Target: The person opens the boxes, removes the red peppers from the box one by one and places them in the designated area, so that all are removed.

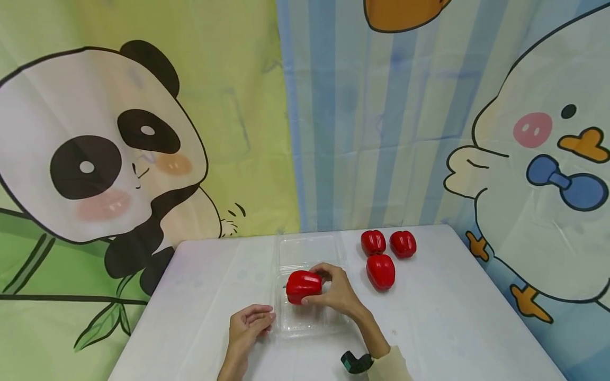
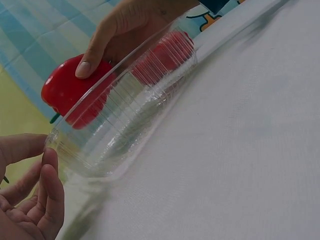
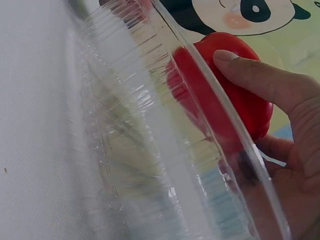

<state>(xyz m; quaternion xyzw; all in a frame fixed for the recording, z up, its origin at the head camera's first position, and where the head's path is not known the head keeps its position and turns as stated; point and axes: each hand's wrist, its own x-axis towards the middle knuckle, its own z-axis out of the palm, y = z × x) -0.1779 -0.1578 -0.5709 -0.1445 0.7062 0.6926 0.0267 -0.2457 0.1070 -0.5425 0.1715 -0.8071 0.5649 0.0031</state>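
Observation:
My right hand (image 1: 339, 292) grips a red bell pepper (image 1: 303, 286), thumb on one side and fingers on the other. The pepper is over a clear plastic clamshell box (image 1: 312, 332) whose lid lies folded back. In the right wrist view, part of the pepper (image 3: 227, 90) shows through the box's ribbed wall; whether it touches the bottom I cannot tell. At the box's left edge is my left hand (image 1: 248, 327). Its thumb and fingertips pinch the rim (image 2: 51, 140) in the left wrist view.
Three more red bell peppers stand right of the box: one at the back (image 1: 373, 242), one farther right (image 1: 403, 244) and one nearer (image 1: 380, 272). All rest on a white table (image 1: 443, 317). Behind it hangs a cartoon-printed curtain (image 1: 248, 132). A dark band (image 1: 356, 363) is at my right wrist.

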